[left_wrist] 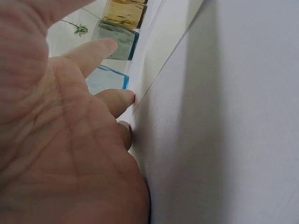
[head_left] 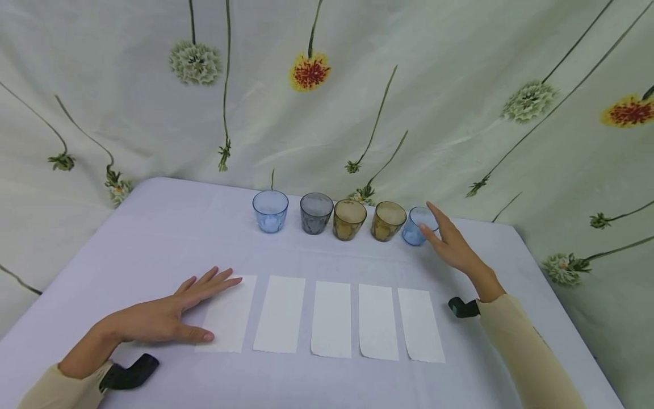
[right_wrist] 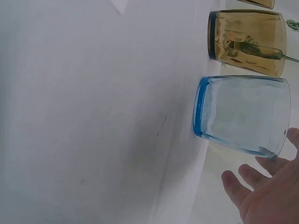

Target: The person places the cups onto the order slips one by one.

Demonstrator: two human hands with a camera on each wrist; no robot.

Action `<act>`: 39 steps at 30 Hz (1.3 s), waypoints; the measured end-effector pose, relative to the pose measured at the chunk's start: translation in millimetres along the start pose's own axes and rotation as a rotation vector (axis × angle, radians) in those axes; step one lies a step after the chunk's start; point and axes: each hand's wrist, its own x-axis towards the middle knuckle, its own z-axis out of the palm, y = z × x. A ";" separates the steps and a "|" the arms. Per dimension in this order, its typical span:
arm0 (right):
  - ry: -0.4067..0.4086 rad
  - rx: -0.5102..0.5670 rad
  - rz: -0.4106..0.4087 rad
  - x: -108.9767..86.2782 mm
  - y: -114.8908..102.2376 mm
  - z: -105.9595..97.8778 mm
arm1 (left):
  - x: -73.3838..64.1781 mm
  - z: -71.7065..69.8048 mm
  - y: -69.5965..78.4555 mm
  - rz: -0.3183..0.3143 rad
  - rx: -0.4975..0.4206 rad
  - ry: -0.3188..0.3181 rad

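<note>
My right hand (head_left: 455, 250) is at the right end of a row of glasses, fingers spread beside a blue glass (head_left: 413, 233). In the right wrist view its fingertips are right at the rim of that blue glass (right_wrist: 243, 114). My left hand (head_left: 163, 319) lies flat with spread fingers, its thumb and fingertips over the leftmost white paper rectangle (head_left: 235, 318). The left palm (left_wrist: 65, 140) holds nothing. From right to left, the row continues with two amber glasses (head_left: 387, 222), a grey glass (head_left: 315, 216) and another blue glass (head_left: 269, 215), all upright.
More white paper rectangles (head_left: 331, 321) lie side by side in front of the glasses. They rest on a table with a pale cloth (head_left: 194, 227). Behind the table hangs a flower-printed curtain (head_left: 409, 45). Dark straps (head_left: 464, 307) sit at both wrists.
</note>
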 end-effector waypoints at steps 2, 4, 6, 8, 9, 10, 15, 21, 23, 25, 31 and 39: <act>0.001 0.031 0.016 2.2 0.2 1.2 | -0.3 0.4 0.1 -0.020 -0.017 -0.001; 0.002 0.070 0.035 4.6 1.7 2.0 | -0.4 0.6 0.4 -0.042 -0.031 -0.002; -0.002 0.116 0.057 6.4 3.0 2.2 | 0.0 0.7 0.8 -0.059 -0.035 -0.003; -0.010 0.161 0.081 7.4 3.8 2.3 | 0.6 0.8 0.9 -0.062 -0.031 -0.003; -0.013 0.189 0.095 8.1 4.4 2.4 | 0.8 0.9 0.7 -0.062 -0.034 -0.002; -0.018 0.212 0.103 8.8 4.8 2.7 | 0.8 1.1 0.3 -0.061 -0.042 -0.003; -0.038 0.301 0.123 11.3 8.0 4.5 | 0.7 2.1 -2.4 -0.007 -0.019 -0.009; -0.032 0.328 0.126 11.2 9.6 5.6 | -0.1 1.8 -3.8 0.062 0.045 -0.008; -0.029 0.329 0.121 11.9 10.5 6.1 | -0.4 1.6 -3.8 0.068 0.052 -0.008; -0.028 0.331 0.118 12.2 11.5 6.5 | -0.5 1.6 -3.6 0.075 0.058 -0.009; -0.033 0.346 0.114 10.3 11.1 5.7 | 0.0 1.4 -4.0 0.091 0.080 -0.008; -0.034 0.370 0.103 10.2 9.8 6.6 | 0.4 1.5 -4.8 0.070 0.086 -0.012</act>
